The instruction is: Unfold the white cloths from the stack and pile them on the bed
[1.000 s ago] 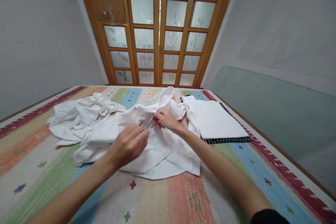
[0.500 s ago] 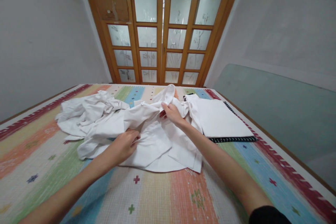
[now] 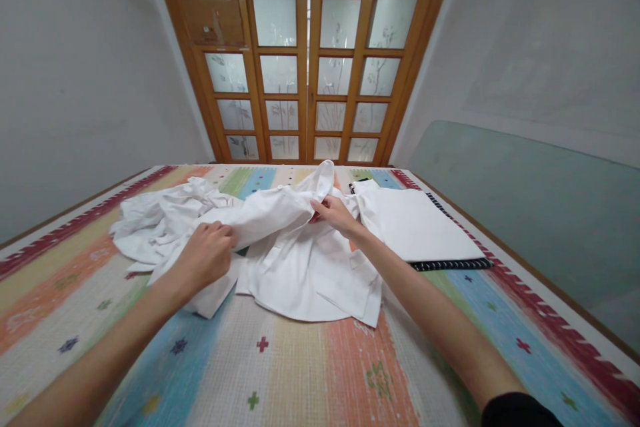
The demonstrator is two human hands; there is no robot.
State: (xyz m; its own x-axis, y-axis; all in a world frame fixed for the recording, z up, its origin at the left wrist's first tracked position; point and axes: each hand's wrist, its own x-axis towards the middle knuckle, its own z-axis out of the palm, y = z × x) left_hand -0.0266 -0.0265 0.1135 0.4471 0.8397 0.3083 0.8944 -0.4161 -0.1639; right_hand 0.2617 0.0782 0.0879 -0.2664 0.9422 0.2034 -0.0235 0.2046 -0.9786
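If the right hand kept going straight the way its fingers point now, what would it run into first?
The right hand points up-left, already pinching the white shirt. Straight on, it would probably push into the raised fold of that same shirt, then the crumpled white cloth beyond; depth is hard to judge.

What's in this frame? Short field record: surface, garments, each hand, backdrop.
surface: striped multicolour bedspread
worked garment: white shirt, rumpled, spread at centre
left hand: left hand closed on a fold of the white shirt at its left side
right hand: right hand pinching the white shirt near its far edge
other cloth: crumpled white pile, far left
stack: folded white garment on a dark striped piece, to the right
backdrop: wooden door with frosted panes
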